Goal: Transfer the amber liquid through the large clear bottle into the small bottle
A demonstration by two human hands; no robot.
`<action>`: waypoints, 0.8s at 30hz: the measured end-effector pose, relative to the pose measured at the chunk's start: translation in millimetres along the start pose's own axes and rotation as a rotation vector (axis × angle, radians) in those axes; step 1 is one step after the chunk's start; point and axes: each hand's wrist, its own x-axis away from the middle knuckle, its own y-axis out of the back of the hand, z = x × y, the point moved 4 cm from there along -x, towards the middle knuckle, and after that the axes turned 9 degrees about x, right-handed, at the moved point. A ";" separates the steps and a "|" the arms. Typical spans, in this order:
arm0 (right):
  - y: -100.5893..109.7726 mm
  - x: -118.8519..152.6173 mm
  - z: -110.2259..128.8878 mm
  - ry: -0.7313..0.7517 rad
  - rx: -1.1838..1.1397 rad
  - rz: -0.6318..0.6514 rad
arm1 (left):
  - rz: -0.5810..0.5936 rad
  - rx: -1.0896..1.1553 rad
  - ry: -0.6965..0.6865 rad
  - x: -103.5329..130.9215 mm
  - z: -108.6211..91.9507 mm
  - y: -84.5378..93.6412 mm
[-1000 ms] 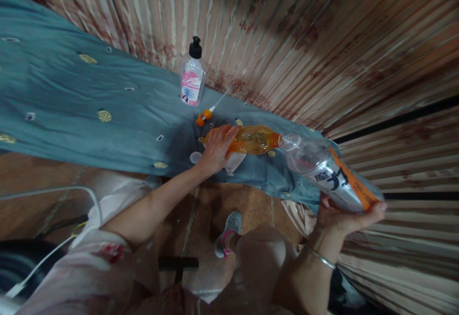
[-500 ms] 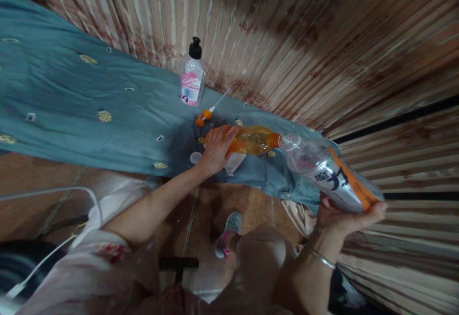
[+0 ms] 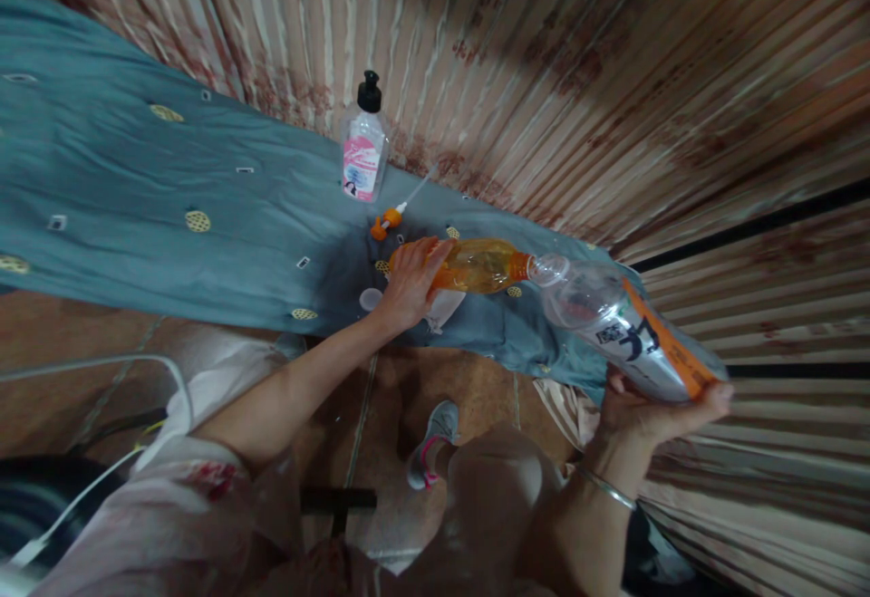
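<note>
I see by dim, flat light. Pale glints streak the amber bottle (image 3: 479, 264) I hold and the clear bottle (image 3: 598, 307) at its right. Left of the amber bottle, soft shadow dulls the blue cloth (image 3: 258, 216); above it, the curtain (image 3: 544, 117) darkens and stretches with lens distortion. Small print looks blurred.

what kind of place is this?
Probably a room in a home, though little of it shows: a pleated curtain with reddish patterning, a teal cloth with yellow motifs, and a tiled floor.
</note>
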 end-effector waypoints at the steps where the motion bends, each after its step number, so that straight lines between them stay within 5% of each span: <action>1: 0.3 0.1 0.6 0.017 0.004 -0.007 | 0.004 0.000 -0.001 0.0 -0.4 0.1; 24: 0.8 -2.3 1.4 0.117 0.008 0.001 | -0.001 0.006 -0.003 0.3 1.4 -0.9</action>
